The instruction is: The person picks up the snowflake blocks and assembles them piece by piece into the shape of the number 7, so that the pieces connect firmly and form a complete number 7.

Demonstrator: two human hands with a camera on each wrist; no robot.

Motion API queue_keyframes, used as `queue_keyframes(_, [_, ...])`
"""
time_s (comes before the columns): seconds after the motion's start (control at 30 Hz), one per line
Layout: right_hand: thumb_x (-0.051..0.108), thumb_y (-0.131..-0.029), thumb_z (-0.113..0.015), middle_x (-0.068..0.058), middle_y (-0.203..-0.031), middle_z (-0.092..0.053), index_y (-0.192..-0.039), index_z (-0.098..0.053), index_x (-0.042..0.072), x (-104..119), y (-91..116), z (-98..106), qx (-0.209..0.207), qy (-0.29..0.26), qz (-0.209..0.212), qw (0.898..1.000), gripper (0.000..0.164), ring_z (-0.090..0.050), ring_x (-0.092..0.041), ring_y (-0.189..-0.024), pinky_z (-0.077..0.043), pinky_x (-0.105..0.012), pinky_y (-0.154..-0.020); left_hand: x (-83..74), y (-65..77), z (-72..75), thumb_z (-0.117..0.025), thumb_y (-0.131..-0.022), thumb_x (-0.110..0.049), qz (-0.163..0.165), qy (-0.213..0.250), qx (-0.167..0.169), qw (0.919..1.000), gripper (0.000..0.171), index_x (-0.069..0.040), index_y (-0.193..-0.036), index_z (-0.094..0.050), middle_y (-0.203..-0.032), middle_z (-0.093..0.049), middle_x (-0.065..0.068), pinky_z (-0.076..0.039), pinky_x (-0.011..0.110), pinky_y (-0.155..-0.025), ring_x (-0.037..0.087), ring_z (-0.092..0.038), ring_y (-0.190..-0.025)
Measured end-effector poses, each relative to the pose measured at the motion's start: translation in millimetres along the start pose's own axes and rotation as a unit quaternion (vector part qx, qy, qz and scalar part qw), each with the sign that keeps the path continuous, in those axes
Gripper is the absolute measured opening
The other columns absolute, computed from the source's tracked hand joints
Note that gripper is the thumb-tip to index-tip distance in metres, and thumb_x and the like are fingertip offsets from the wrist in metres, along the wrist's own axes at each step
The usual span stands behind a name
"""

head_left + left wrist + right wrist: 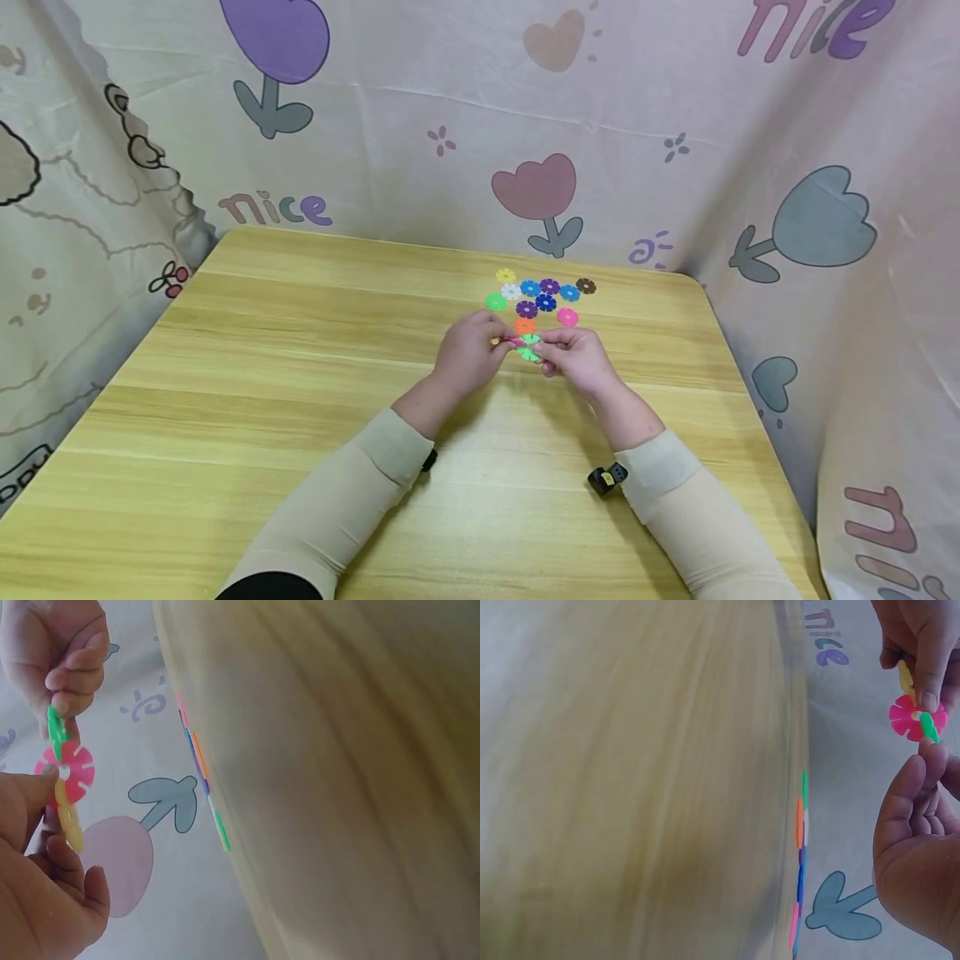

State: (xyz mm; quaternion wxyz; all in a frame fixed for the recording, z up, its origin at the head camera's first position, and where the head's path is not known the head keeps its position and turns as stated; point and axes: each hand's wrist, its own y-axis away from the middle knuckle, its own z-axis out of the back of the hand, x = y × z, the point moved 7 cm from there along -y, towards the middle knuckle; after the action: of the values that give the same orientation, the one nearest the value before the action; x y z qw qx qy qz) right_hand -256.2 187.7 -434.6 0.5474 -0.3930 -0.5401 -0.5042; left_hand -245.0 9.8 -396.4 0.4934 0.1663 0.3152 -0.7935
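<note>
At left hand (468,350), partly covered pink disc (81,769), yellow disc (71,829) perhaps attached

Soft shadows; tabletop (322,787) (wrist views) seems blurred.

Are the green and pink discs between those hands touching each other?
Touching: the left wrist view shows the green disc slotted into the pink disc.

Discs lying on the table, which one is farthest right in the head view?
The brown disc, beside a light blue one; every other loose disc lies further left, and none is brown.
</note>
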Motion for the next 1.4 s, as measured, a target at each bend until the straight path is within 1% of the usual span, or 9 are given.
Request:
queue_keyframes(0.13, [-0.003, -0.101, -0.067, -0.001, -0.082, -0.075, -0.122, -0.064, -0.020, -0.4, 1.0, -2.9, 0.005, -0.002, -0.003, 1.000, 0.027, -0.064, -0.006, -0.064, -0.059, -0.022, -0.066, -5.5, 0.3, -1.4, -0.080, -0.097, -0.020, -0.018, -0.020, -0.001, 0.9996, 0.008, -0.015, -0.102, -0.084, -0.101, -0.075, -0.003, -0.050, 0.042, -0.089, 0.022, -0.064, -0.100])
queue_keyframes(0.43, [-0.002, -0.102, -0.067, -0.002, -0.084, -0.076, -0.123, -0.065, -0.020, -0.5, 2.2, -3.8, 0.010, 0.010, 0.006, 1.000, 0.027, -0.064, -0.007, -0.063, -0.059, -0.023, -0.066, -6.7, 1.2, -2.7, -0.080, -0.097, -0.019, -0.022, -0.025, 0.003, 0.9995, 0.005, -0.017, -0.099, -0.084, -0.100, -0.076, -0.003, -0.048, 0.043, -0.086, 0.021, -0.065, -0.098])
queue_keyframes(0.53, [0.003, -0.104, -0.066, -0.005, -0.083, -0.074, -0.121, -0.067, -0.017, 0.5, 1.9, 2.7, -0.004, 0.040, 0.013, 0.999, 0.026, -0.064, -0.009, -0.064, -0.060, -0.024, -0.066, -5.1, 0.7, -3.1, -0.079, -0.098, -0.020, -0.018, -0.025, 0.005, 0.9995, 0.006, -0.017, -0.099, -0.084, -0.102, -0.077, -0.003, -0.049, 0.045, -0.089, 0.022, -0.067, -0.100])
queue_keyframes(0.73, [0.005, -0.106, -0.064, -0.008, -0.083, -0.073, -0.121, -0.067, -0.017, 1.7, -3.3, 31.7, -0.065, 0.081, 0.024, 0.994, 0.027, -0.063, -0.009, -0.063, -0.058, -0.022, -0.063, -0.4, -0.4, -5.9, -0.077, -0.099, -0.022, -0.012, -0.032, 0.006, 0.9994, 0.007, -0.020, -0.097, -0.084, -0.103, -0.077, -0.005, -0.049, 0.046, -0.093, 0.022, -0.068, -0.103])
queue_keyframes(0.83, [0.007, -0.106, -0.064, -0.012, -0.088, -0.074, -0.121, -0.070, -0.014, 3.2, -5.7, 44.8, -0.090, 0.142, 0.038, 0.985, 0.026, -0.065, -0.011, -0.068, -0.057, -0.022, -0.063, 1.1, 0.2, -6.9, -0.078, -0.099, -0.023, -0.012, -0.038, 0.009, 0.9992, 0.007, -0.020, -0.097, -0.084, -0.101, -0.077, -0.006, -0.049, 0.045, -0.092, 0.021, -0.067, -0.101])
queue_keyframes(1.03, [0.010, -0.105, -0.066, -0.016, -0.095, -0.075, -0.117, -0.076, -0.005, 8.0, -7.9, 63.4, -0.131, 0.267, 0.075, 0.952, 0.021, -0.066, -0.022, -0.077, -0.053, -0.021, -0.062, 0.8, 0.9, -6.4, -0.078, -0.099, -0.022, -0.017, -0.042, 0.013, 0.9989, 0.007, -0.019, -0.098, -0.084, -0.101, -0.077, -0.004, -0.049, 0.045, -0.089, 0.022, -0.068, -0.099])
queue_keyframes(1.17, [0.014, -0.105, -0.068, -0.014, -0.095, -0.075, -0.115, -0.077, -0.002, 10.0, -10.0, 68.9, -0.142, 0.305, 0.089, 0.938, 0.021, -0.062, -0.024, -0.078, -0.050, -0.023, -0.061, 0.6, 1.0, -7.0, -0.079, -0.098, -0.021, -0.018, -0.047, 0.012, 0.9986, 0.006, -0.019, -0.098, -0.084, -0.101, -0.077, -0.005, -0.048, 0.044, -0.088, 0.021, -0.067, -0.098])
queue_keyframes(1.3, [0.017, -0.104, -0.070, -0.014, -0.095, -0.073, -0.115, -0.077, -0.002, 10.9, -13.5, 73.4, -0.153, 0.334, 0.100, 0.925, 0.023, -0.061, -0.024, -0.081, -0.052, -0.029, -0.068, 1.0, 1.2, -8.5, -0.079, -0.098, -0.022, -0.017, -0.051, 0.018, 0.9984, 0.006, -0.019, -0.098, -0.084, -0.102, -0.077, -0.005, -0.049, 0.044, -0.089, 0.021, -0.067, -0.098])
queue_keyframes(1.4, [0.016, -0.103, -0.071, -0.015, -0.096, -0.072, -0.115, -0.076, -0.003, 11.7, -15.2, 76.0, -0.156, 0.342, 0.106, 0.920, 0.023, -0.062, -0.027, -0.084, -0.053, -0.036, -0.073, 0.8, 1.5, -8.9, -0.079, -0.098, -0.022, -0.016, -0.051, 0.023, 0.9983, 0.006, -0.019, -0.098, -0.084, -0.102, -0.077, -0.004, -0.049, 0.045, -0.090, 0.021, -0.067, -0.098])
